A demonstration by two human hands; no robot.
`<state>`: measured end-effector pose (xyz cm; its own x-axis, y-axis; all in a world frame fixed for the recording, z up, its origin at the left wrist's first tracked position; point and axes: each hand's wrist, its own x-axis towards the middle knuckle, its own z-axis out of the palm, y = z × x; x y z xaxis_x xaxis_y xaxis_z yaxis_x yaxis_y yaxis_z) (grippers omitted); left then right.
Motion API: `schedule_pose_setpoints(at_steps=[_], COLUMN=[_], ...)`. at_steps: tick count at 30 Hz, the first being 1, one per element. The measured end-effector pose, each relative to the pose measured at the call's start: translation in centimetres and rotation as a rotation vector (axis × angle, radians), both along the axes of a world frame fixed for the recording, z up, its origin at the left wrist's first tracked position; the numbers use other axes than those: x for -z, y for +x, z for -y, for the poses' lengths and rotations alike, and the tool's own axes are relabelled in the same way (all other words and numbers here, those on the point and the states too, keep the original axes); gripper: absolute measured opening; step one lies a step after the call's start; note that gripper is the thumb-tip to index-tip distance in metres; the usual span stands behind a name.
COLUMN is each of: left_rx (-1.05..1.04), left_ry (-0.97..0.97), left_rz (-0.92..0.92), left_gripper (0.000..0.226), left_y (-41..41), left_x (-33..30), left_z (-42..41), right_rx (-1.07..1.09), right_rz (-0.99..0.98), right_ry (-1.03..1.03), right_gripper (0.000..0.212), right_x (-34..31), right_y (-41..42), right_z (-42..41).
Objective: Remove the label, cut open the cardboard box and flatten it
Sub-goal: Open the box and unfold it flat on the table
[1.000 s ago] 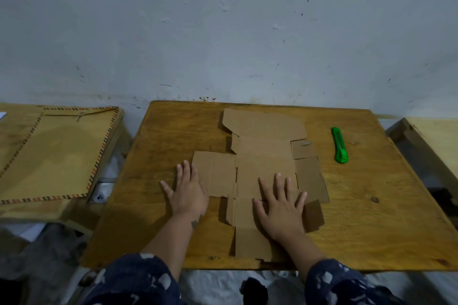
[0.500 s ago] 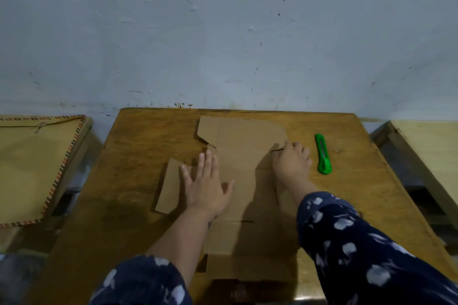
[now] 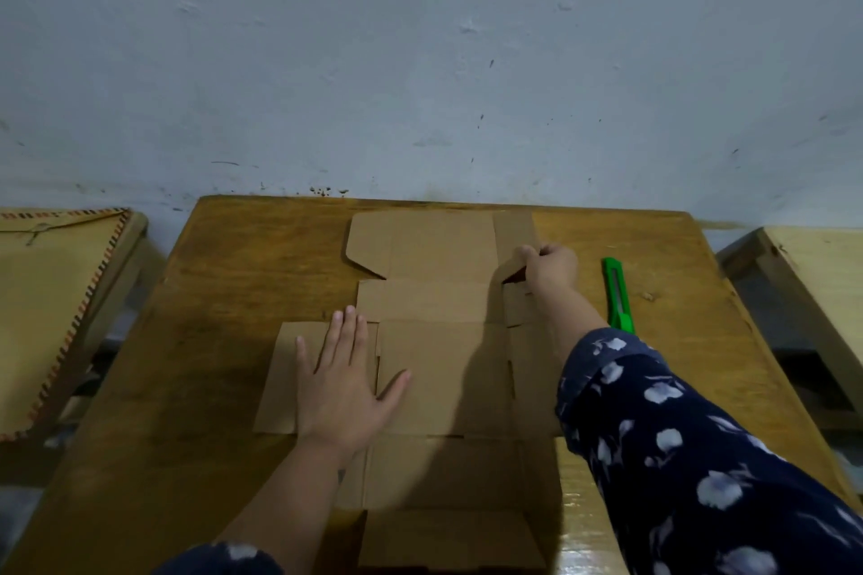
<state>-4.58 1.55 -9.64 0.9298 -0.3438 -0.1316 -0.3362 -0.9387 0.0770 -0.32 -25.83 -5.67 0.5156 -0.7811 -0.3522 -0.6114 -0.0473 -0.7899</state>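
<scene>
The brown cardboard box point(image 3: 439, 294) lies unfolded and nearly flat on the wooden table point(image 3: 243, 275). My left hand point(image 3: 348, 381) rests palm down, fingers spread, on the box's left side flap. My right hand point(image 3: 548, 268) reaches to the far right of the cardboard and pinches a small flap there, which is lifted and partly folded. A green utility knife point(image 3: 616, 294) lies on the table just right of my right hand, untouched. No label is visible on the cardboard.
A wall stands right behind the table. A lower surface with a tan mat with a striped border point(image 3: 51, 313) is at the left. A pale wooden table point(image 3: 812, 280) is at the right, across a gap.
My right hand went from pressing the near cardboard to the far right flap and now pinches it. My left hand slid right onto the left flap. The view moved closer.
</scene>
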Motion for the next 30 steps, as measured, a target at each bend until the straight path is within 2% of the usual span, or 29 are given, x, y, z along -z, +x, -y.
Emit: schedule_pose_setpoints(at_steps=[3,7,10,15,18,21,23,25,27,30], left_rx=[-0.025,-0.078,-0.098,-0.117,-0.225,-0.333,-0.281,-0.135,-0.004,0.004], left_ry=[-0.004,-0.006,-0.005,-0.04,-0.221,-0.513,-0.601,-0.592,-0.571,-0.651], left_rz=[-0.012,-0.049,-0.074,-0.098,-0.088,0.053,0.191,0.283,0.272,0.234], left_gripper=[0.094,0.096,0.095,0.097,0.099,0.097,0.091,0.076,0.061,0.043], left_y=[0.9,1.7,1.9,1.9,1.8,2.4,3.5,4.6,5.2,5.0], left_x=[-0.1,-0.5,-0.8,-1.3,-2.2,-4.3,-6.1,-7.8,-8.8,-9.4], left_z=[0.6,1.6,2.0,2.0,1.3,0.5,0.2,0.2,0.5,0.7], right_rx=[-0.002,-0.054,-0.063,-0.041,-0.028,-0.01,0.002,-0.005,-0.041,-0.108], right_rz=[0.149,0.329,0.365,0.332,0.31,0.295,0.286,0.276,0.256,0.219], right_ry=[-0.017,0.025,0.034,0.006,-0.025,-0.057,-0.068,-0.063,-0.064,-0.11], right_gripper=[0.033,0.046,0.054,0.048,0.045,0.043,0.038,0.033,0.028,0.031], right_x=[-1.2,-3.5,-4.3,-3.7,-3.5,-3.2,-3.0,-2.9,-2.9,-3.7], right_y=[0.3,-0.1,-1.2,-4.2,-5.4,-6.5,-7.3,-8.3,-9.4,-10.6], right_z=[-0.1,-0.3,-1.1,-2.2,-2.7,-3.3,-3.8,-4.3,-4.7,-5.2])
